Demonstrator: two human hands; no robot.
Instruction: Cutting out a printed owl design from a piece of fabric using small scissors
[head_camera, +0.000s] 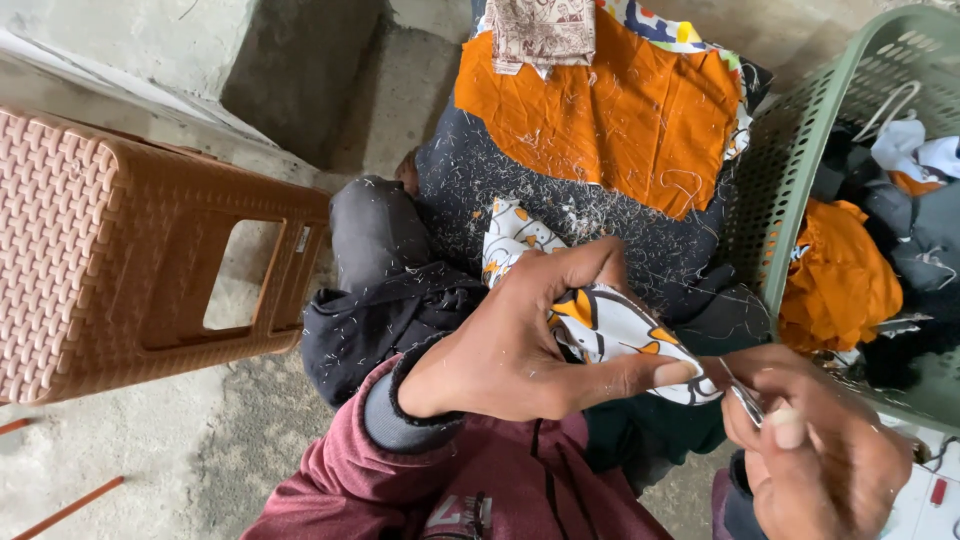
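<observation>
1. The right hand (815, 440) is sitting closest to the camera at the lower right, its fingers curled shut around a small metal tool (745, 400), probably thread snips, though too little is showing to be sure; the thin bright tip is pointing up and left toward the edge of the cloth, likely so it can get at a loose thread there
2. The left hand (520, 340) is closing around a white printed cloth piece (620, 330) with orange and black patches, the thumb lying along its lower edge and the fingers folding over the top, seemingly to be stretching that edge flat and firm just beside the tool
3. The cloth piece is being held above the lap, between the two hands, with its far end trailing up past the left fingers
4. A maroon sleeve (340, 470) with a grey cuff is covering the left forearm, and dark trousers (390, 290) dusted with thread clippings are showing beneath
5. Beyond the hands a dark cloth (560, 190) speckled with pale clippings is spreading over the lap, with an orange cloth (620, 110) lying on it and a brown patterned piece (545, 30) at its far edge
6. A green plastic basket (800, 170) is standing at the right, holding orange and dark garments, close enough to crowd the right hand
7. A brown woven plastic stool (120, 260) is standing at the left on the concrete floor (180, 450), well apart from the hands
</observation>
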